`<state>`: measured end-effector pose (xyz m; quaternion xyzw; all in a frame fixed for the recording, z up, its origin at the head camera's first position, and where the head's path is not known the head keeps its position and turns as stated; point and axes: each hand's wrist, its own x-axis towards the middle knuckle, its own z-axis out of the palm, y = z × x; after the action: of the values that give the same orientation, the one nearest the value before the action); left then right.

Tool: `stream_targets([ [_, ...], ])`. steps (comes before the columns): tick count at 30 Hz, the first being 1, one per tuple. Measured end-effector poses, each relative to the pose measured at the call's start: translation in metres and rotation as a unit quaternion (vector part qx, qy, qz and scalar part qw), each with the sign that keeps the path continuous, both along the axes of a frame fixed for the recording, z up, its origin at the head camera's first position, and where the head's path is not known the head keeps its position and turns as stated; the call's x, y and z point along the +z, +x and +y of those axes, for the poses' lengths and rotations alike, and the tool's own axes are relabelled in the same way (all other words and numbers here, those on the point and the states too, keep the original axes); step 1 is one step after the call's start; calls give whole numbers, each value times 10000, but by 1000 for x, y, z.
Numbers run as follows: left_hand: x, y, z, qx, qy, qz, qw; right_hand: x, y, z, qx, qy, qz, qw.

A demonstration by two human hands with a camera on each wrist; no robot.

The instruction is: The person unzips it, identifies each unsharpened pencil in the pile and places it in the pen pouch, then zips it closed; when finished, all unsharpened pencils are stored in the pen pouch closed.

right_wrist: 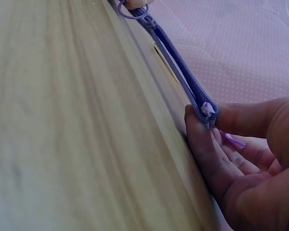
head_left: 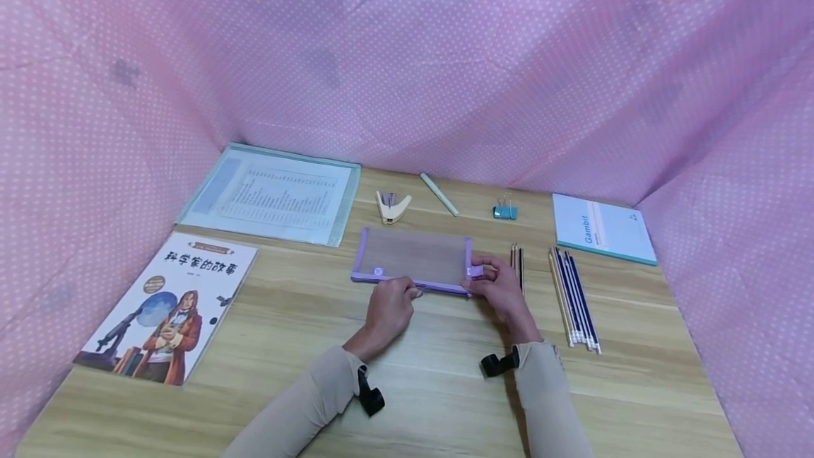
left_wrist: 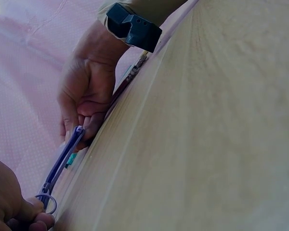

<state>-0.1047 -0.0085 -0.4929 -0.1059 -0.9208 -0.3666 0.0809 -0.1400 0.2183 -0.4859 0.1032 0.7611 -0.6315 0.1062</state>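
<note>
A see-through pencil pouch (head_left: 416,256) with purple edging lies on the wooden table, its zipper side facing me. My left hand (head_left: 389,308) pinches the ring-shaped zipper pull (left_wrist: 48,202) partway along that side. The pouch's right front corner is pinched between thumb and finger of my right hand (head_left: 499,288), beside a small purple tab (head_left: 475,271). In the right wrist view the zipper (right_wrist: 178,62) gapes between the pull and that corner. Just right of my right hand lie a few pencils (head_left: 521,267), partly hidden by it.
Several more pencils (head_left: 574,299) lie further right, below a Gambit notebook (head_left: 604,228). Behind the pouch are a stapler (head_left: 392,208), a pale green pen (head_left: 439,194) and a teal binder clip (head_left: 505,212). A document folder (head_left: 273,193) and a picture-covered book (head_left: 168,309) occupy the left side.
</note>
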Motion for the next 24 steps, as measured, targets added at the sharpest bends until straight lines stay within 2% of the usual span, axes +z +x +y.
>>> stream_targets([
  [12,0,-2,-7,94,-2,148,9998,0,-1,1,21,3,32,10000],
  [24,0,-1,-11,112,9,29,9999,-1,0,1,9,-145,2,9999],
])
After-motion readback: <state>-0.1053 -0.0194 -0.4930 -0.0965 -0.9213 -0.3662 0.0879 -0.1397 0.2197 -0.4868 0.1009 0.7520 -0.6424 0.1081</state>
